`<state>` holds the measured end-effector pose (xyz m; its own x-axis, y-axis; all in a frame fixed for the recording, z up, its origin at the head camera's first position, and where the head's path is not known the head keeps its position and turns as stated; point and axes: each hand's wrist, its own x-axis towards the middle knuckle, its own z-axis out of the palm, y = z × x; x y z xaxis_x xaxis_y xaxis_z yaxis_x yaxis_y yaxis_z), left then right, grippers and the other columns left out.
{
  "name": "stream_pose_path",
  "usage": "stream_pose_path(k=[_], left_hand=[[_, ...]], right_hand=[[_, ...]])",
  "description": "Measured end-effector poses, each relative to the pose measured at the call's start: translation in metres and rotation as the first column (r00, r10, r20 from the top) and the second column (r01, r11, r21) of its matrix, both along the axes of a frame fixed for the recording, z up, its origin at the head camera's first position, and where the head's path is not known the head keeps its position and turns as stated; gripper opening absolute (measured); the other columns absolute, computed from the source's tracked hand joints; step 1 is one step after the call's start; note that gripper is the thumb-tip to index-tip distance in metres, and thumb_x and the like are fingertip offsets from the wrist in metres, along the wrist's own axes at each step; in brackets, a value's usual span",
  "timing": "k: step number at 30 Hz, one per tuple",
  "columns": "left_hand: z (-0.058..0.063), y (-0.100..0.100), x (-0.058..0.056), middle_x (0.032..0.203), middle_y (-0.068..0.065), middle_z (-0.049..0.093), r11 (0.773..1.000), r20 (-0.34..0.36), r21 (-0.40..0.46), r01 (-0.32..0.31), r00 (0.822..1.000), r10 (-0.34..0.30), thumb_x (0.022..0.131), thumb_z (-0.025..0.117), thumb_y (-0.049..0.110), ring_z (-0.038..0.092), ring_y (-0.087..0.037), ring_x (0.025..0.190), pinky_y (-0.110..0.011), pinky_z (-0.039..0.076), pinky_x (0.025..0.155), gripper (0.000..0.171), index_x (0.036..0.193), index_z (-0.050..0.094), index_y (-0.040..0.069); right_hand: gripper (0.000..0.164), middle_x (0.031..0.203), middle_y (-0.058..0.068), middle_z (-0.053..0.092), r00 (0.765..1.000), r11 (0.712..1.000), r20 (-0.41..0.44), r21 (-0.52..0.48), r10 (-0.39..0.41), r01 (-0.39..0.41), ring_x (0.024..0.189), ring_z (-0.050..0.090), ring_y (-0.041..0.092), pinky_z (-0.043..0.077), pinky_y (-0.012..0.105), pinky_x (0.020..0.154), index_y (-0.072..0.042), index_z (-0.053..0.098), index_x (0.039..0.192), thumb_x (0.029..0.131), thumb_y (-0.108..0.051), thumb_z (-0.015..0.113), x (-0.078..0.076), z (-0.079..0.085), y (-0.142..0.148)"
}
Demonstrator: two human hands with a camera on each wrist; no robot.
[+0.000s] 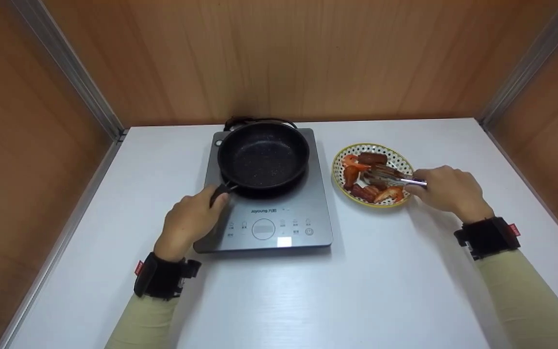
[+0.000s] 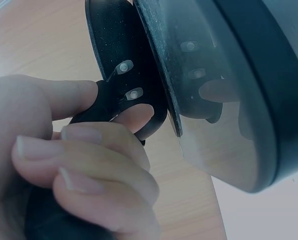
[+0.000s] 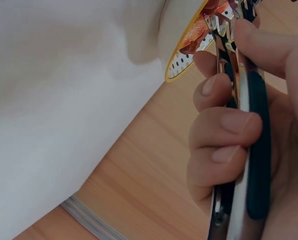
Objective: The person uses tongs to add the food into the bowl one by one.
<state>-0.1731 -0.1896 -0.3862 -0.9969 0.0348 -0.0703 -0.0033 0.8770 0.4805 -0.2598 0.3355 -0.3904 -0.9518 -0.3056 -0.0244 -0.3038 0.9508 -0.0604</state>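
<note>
My left hand (image 1: 189,218) grips the black handle (image 2: 96,102) of a dark frying pan (image 1: 263,155). The pan sits on a silver induction cooker (image 1: 279,218), its inside bare. Over on the right, my right hand (image 1: 448,189) holds metal tongs (image 1: 407,181) with dark green grips (image 3: 258,145), fingers curled around both arms. The tongs' tips are down among brown and orange-red food pieces (image 1: 364,193) in a dotted bowl (image 1: 338,177) with a yellow rim. Whether the tips pinch a piece is hard to tell.
A black cable (image 1: 240,121) lies behind the cooker, by the back edge of the white table (image 1: 279,300). Wooden panels (image 1: 279,58) stand at the back and both sides, with metal strips (image 1: 75,72) in the corners.
</note>
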Motion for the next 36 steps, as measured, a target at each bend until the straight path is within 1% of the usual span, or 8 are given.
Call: stream_pose_path(k=[7, 15, 21, 24, 27, 30, 34, 36], left_hand=[[0.000, 0.000, 0.000, 0.088, -0.012, 0.066, 1.000, 0.002, 0.012, -0.011, 1.000, 0.011, 0.114, 0.045, 0.045, 0.061, -0.028, 0.076, -0.039, 0.042, 0.061, 0.035, 0.112, 0.060, 0.013], [-0.001, 0.000, 0.000, 0.084, -0.011, 0.064, 1.000, -0.009, 0.013, -0.012, 1.000, 0.012, 0.113, 0.046, 0.045, 0.060, -0.027, 0.073, -0.038, 0.041, 0.058, 0.034, 0.108, 0.058, 0.013], [-0.001, 0.000, 0.000, 0.088, -0.013, 0.065, 1.000, -0.002, 0.003, -0.011, 1.000, 0.011, 0.113, 0.045, 0.045, 0.061, -0.029, 0.076, -0.039, 0.041, 0.060, 0.034, 0.110, 0.058, 0.013], [0.000, 0.000, 0.000, 0.091, -0.014, 0.066, 1.000, 0.003, -0.001, -0.010, 1.000, 0.010, 0.113, 0.045, 0.045, 0.061, -0.030, 0.078, -0.040, 0.042, 0.061, 0.034, 0.111, 0.058, 0.013], [0.001, 0.000, 0.000, 0.093, -0.014, 0.067, 1.000, -0.002, 0.004, 0.000, 1.000, 0.000, 0.114, 0.046, 0.044, 0.062, -0.030, 0.079, -0.040, 0.043, 0.062, 0.034, 0.114, 0.059, 0.012], [0.003, 0.000, 0.001, 0.094, -0.014, 0.069, 1.000, -0.008, 0.013, 0.008, 1.000, -0.008, 0.113, 0.048, 0.043, 0.063, -0.029, 0.080, -0.041, 0.044, 0.063, 0.035, 0.118, 0.061, 0.011], [0.003, -0.001, 0.001, 0.095, -0.013, 0.069, 1.000, 0.000, 0.017, 0.010, 1.000, -0.010, 0.114, 0.048, 0.042, 0.062, -0.030, 0.082, -0.042, 0.046, 0.065, 0.037, 0.122, 0.062, 0.009], [0.003, -0.001, 0.001, 0.096, -0.013, 0.069, 1.000, 0.007, 0.019, 0.008, 1.000, -0.008, 0.114, 0.048, 0.043, 0.062, -0.030, 0.083, -0.042, 0.046, 0.067, 0.038, 0.125, 0.062, 0.009]], right_hand=[[0.051, 0.121, 0.024, 0.073, 1.000, 1.000, -0.013, -0.003, -0.023, 0.023, 0.094, 0.068, 0.039, 0.052, 0.054, 0.068, -0.009, 0.071, 0.137, 0.104, -0.048, 0.066, 0.002, -0.003, -0.002], [0.046, 0.115, 0.022, 0.075, 0.998, 1.000, -0.063, -0.009, -0.028, 0.028, 0.089, 0.068, 0.037, 0.051, 0.051, 0.065, -0.014, 0.073, 0.133, 0.103, -0.048, 0.066, 0.005, -0.008, 0.000], [0.048, 0.113, 0.021, 0.075, 0.995, 0.999, -0.090, -0.027, -0.039, 0.037, 0.084, 0.066, 0.034, 0.050, 0.049, 0.061, -0.014, 0.073, 0.134, 0.104, -0.050, 0.066, 0.007, -0.006, 0.001], [0.050, 0.112, 0.021, 0.075, 0.994, 0.997, -0.091, -0.045, -0.061, 0.057, 0.082, 0.063, 0.033, 0.048, 0.047, 0.061, -0.012, 0.072, 0.135, 0.103, -0.050, 0.066, 0.008, -0.001, -0.002], [0.051, 0.109, 0.019, 0.075, 0.991, 0.996, -0.110, -0.063, -0.072, 0.065, 0.079, 0.060, 0.032, 0.046, 0.044, 0.058, -0.012, 0.071, 0.136, 0.103, -0.050, 0.066, 0.008, 0.005, -0.009], [0.053, 0.106, 0.017, 0.075, 0.988, 0.995, -0.140, -0.084, -0.060, 0.048, 0.078, 0.060, 0.031, 0.043, 0.041, 0.056, -0.012, 0.071, 0.137, 0.103, -0.053, 0.065, 0.007, 0.014, -0.022], [0.053, 0.102, 0.015, 0.074, 0.982, 0.994, -0.185, -0.107, -0.031, 0.011, 0.075, 0.058, 0.030, 0.041, 0.039, 0.053, -0.014, 0.072, 0.136, 0.103, -0.055, 0.064, 0.004, 0.029, -0.048], [0.050, 0.095, 0.012, 0.072, 0.977, 0.993, -0.211, -0.118, -0.015, -0.011, 0.072, 0.056, 0.029, 0.038, 0.038, 0.052, -0.015, 0.073, 0.135, 0.103, -0.053, 0.065, 0.001, 0.035, -0.064]])
